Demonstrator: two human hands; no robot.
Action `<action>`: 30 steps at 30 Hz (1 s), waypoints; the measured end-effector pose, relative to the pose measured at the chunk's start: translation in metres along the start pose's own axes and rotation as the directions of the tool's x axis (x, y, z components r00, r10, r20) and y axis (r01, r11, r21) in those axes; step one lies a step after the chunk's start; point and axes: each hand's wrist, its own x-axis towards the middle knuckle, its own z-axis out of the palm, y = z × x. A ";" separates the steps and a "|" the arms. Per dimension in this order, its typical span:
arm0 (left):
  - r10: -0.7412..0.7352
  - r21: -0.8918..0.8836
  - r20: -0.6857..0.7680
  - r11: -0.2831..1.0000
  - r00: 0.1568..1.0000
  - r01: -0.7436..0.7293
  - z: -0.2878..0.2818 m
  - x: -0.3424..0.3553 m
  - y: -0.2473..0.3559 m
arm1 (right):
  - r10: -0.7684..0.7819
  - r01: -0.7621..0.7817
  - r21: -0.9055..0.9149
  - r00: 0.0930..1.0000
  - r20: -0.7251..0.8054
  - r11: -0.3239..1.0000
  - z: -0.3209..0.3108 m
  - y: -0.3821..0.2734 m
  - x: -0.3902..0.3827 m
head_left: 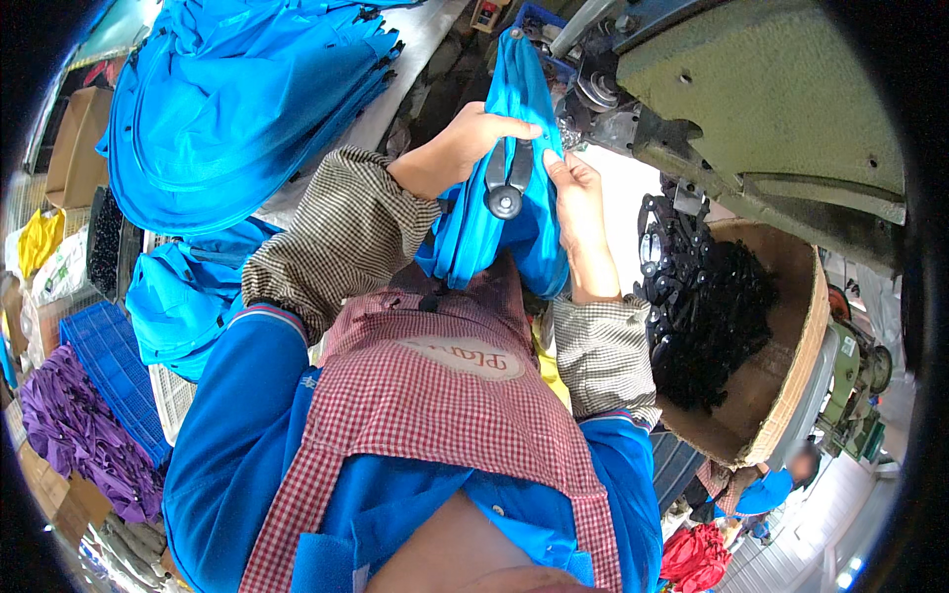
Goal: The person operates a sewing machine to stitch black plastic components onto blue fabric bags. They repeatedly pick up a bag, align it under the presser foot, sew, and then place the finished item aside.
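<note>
The blue fabric piece (543, 212), its long axis running from 12 to 6 o'clock, is pinched between thumb and fingers by the left hand (476, 140) and, at its 4 o'clock, the right hand (579, 195), both nearly closed.

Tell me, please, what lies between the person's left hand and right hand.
In the head view, folded bright-blue fabric lies between the left hand and the right hand; both hold it.
</note>
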 end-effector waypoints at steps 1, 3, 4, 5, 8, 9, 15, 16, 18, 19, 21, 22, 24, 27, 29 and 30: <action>-0.060 -0.021 0.006 0.998 0.998 0.060 0.005 -0.011 0.012 | 0.060 -0.061 0.063 0.998 0.015 0.996 0.003 -0.007 -0.002; -0.069 -0.065 -0.004 0.996 0.998 0.068 0.005 -0.009 0.007 | -0.050 0.048 -0.312 0.999 -0.001 0.949 -0.008 0.003 -0.004; -0.066 -0.092 -0.013 0.994 0.998 0.065 0.004 -0.008 0.005 | -0.475 0.360 -0.549 0.876 -0.079 0.755 0.004 -0.004 -0.015; -0.095 -0.151 0.010 0.984 0.995 0.095 0.003 -0.007 0.001 | -0.429 0.295 -0.571 0.896 -0.113 0.766 0.008 -0.009 -0.025; -0.008 -0.287 0.065 0.958 0.998 0.026 0.005 -0.010 0.002 | -0.291 0.162 -0.700 0.954 -0.068 0.695 0.023 -0.015 -0.030; -0.051 -0.295 0.039 0.953 0.998 0.061 0.002 -0.007 -0.002 | -0.178 0.100 -0.518 0.979 -0.103 0.850 0.020 -0.015 -0.028; -0.040 -0.160 -0.067 0.987 0.997 0.029 0.008 -0.017 0.000 | -0.280 0.223 -0.248 0.933 -0.227 0.943 0.017 -0.007 -0.030; -0.030 -0.135 -0.066 0.991 0.997 0.021 0.007 -0.019 0.000 | -0.270 0.220 -0.215 0.933 -0.238 0.951 0.016 -0.006 -0.029; 0.093 -0.148 0.010 0.985 0.996 -0.090 0.004 -0.031 -0.006 | -0.247 0.214 -0.149 0.933 -0.260 0.965 0.011 -0.003 -0.026; 0.121 -0.082 0.001 0.989 0.993 -0.121 0.004 -0.035 -0.014 | -0.134 0.111 -0.105 0.958 -0.253 0.988 0.005 -0.001 -0.023; 0.219 0.017 -0.042 0.976 0.975 -0.219 0.008 -0.055 -0.032 | -0.054 0.035 -0.120 0.985 -0.166 0.992 0.004 -0.007 -0.020; 0.349 0.032 -0.109 0.937 0.931 -0.348 0.015 -0.055 -0.042 | -0.018 0.000 -0.134 0.991 -0.131 0.991 0.005 -0.010 -0.019; 0.310 -0.023 -0.161 0.948 0.937 -0.317 0.008 -0.038 -0.055 | -0.158 0.092 -0.464 0.982 -0.106 0.881 0.002 -0.016 -0.017; 0.314 0.117 -0.137 0.947 0.939 -0.300 -0.002 -0.027 -0.049 | -0.431 0.233 -0.691 0.893 -0.126 0.684 -0.021 0.011 0.006; 0.279 0.185 -0.047 0.946 0.959 -0.266 -0.007 -0.024 -0.037 | -0.450 0.155 -0.826 0.884 -0.129 0.541 -0.053 0.048 0.047; 0.258 0.223 -0.004 0.942 0.966 -0.250 -0.007 -0.025 -0.030 | -0.449 0.168 -0.889 0.892 -0.047 0.426 -0.065 0.066 0.068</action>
